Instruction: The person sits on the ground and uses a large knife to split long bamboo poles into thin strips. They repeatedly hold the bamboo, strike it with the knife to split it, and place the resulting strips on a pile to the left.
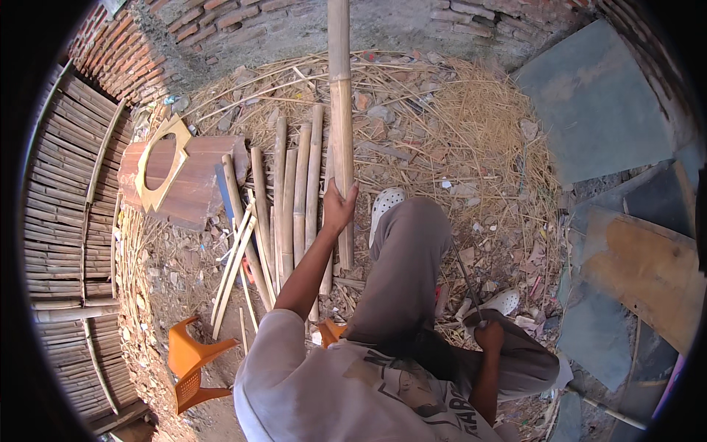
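A long, thick bamboo pole [340, 118] stands upright in front of me, its top running out of view at the upper edge. My left hand [340, 208] is closed round its lower part, with the arm stretched forward. Low on the right, beside my bent leg, my right hand [489, 337] is closed on a long, thin dark tool [467, 280]. That tool points up and away from the fist; whether it is a blade or a rod I cannot tell. Several cut bamboo poles [300, 191] lie side by side just left of the held one.
Pale split strips [234, 269] lie left of the poles. An orange plastic chair or stool [193, 350] is at lower left, near a bamboo-slat panel [66, 191]. Brown board [202, 173] holds a cut-out frame [153, 195]. Straw [471, 110] covers rubble before a brick wall [294, 33]; grey sheets [596, 103] lean right.
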